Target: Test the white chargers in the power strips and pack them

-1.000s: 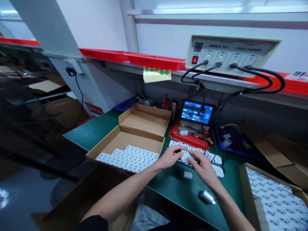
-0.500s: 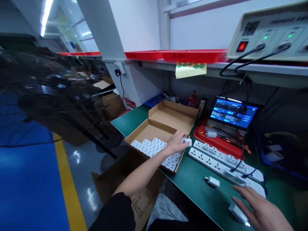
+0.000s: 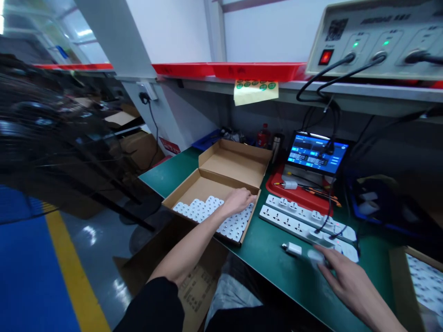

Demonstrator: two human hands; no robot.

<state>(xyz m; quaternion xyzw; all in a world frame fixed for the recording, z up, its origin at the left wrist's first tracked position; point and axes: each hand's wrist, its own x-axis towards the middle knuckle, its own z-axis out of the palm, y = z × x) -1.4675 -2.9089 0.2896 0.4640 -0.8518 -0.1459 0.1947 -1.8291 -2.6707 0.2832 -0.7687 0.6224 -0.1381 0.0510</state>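
My left hand [image 3: 238,201] reaches into the right part of an open cardboard box [image 3: 207,183], its fingers pinched downward on a white charger mostly hidden beneath them. Rows of white chargers [image 3: 198,210] with metal prongs facing up fill the near part of that box. My right hand [image 3: 341,273] is over the green bench, thumb and forefinger closed on another white charger [image 3: 314,256], blurred by motion. Just left of it, a white plug-like piece with a metal end [image 3: 292,249] lies on the bench.
Two white power strips [image 3: 287,222] run beside the box, with cables plugged in. Behind them are a red tray [image 3: 273,180] and a lit screen [image 3: 316,154]. Another box of chargers [image 3: 424,276] stands at right. A shelf holds red bins [image 3: 256,70] and a powered instrument [image 3: 374,41].
My left hand has gone down into the box with its charger. My right hand has closed on the charger that lay near it and lifted it toward the power strips. The view has turned right.
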